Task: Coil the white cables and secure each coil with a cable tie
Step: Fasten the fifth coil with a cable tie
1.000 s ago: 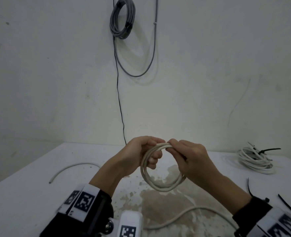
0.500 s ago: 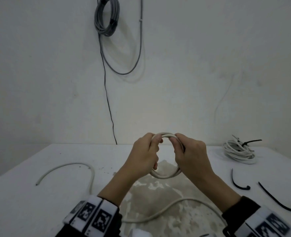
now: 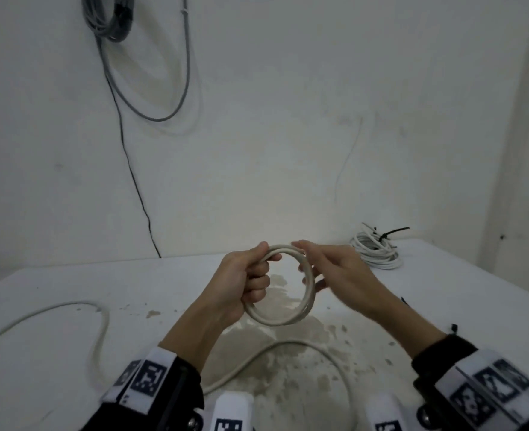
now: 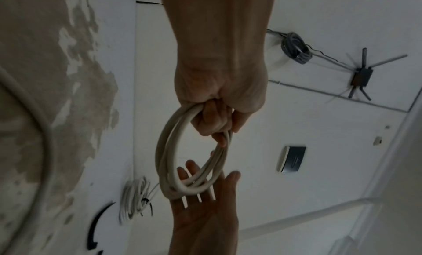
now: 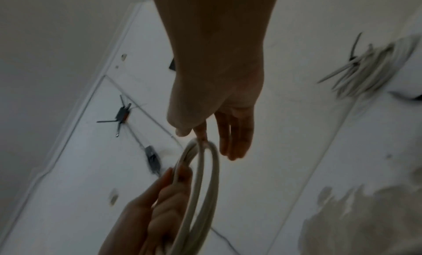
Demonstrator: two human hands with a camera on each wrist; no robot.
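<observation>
A white cable coil [image 3: 275, 321] of a few loops hangs above the white table [image 3: 54, 284]. My left hand [image 3: 250, 275] grips its left side with curled fingers, seen also in the left wrist view around the coil [image 4: 164, 150]. My right hand [image 3: 328, 269] lies along the coil's right side with straight fingers, only touching it; the right wrist view shows a fingertip on the coil [image 5: 205, 168]. The cable's loose tail [image 3: 101, 321] trails over the table to the left. A finished white coil [image 3: 376, 250] with a black cable tie sits at the back right.
A loose black cable tie [image 4: 95, 222] lies on the table right of my hands, mostly hidden by my right arm in the head view. A worn brown patch [image 3: 288, 368] covers the table under the hands. Grey cable [image 3: 110, 17] hangs on the wall.
My right hand has released its grip on the coil's top and straightened its fingers along the right side. The coil has turned more face-on, still held by my left hand.
</observation>
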